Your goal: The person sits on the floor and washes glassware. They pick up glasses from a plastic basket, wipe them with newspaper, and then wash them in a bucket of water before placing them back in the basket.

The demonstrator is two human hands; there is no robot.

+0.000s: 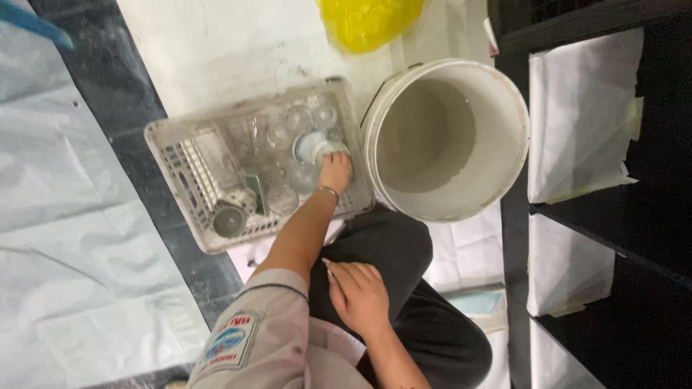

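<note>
Head view, looking straight down: a white plastic crate (167, 148) full of clear glassware is seen on the floor, with a white bucket (515, 137) of cloudy water just beside it at three o'clock. The left hand (335, 171) is stretched out into the crate, its fingers closed around a small glass jar (315, 146) with a pale blue-white top. The jar lies at the crate's three o'clock edge, the side nearest the bucket, directly at twelve o'clock from the wrist, which bears a thin bracelet (329, 190). The jar appears upright, mouth toward the camera, so no long axis can be told. The right hand (357, 294) is rested on the dark trouser knee, fingers loosely curled, nothing held; it is well apart from the jar, so the left hand is the nearer. A yellow plastic bag (367, 21) is seen at twelve o'clock. An oval blue-and-red sleeve badge (229, 342) sits at six o'clock. White paper sheets (580, 115) are draped over dark shelves at three o'clock.
</note>
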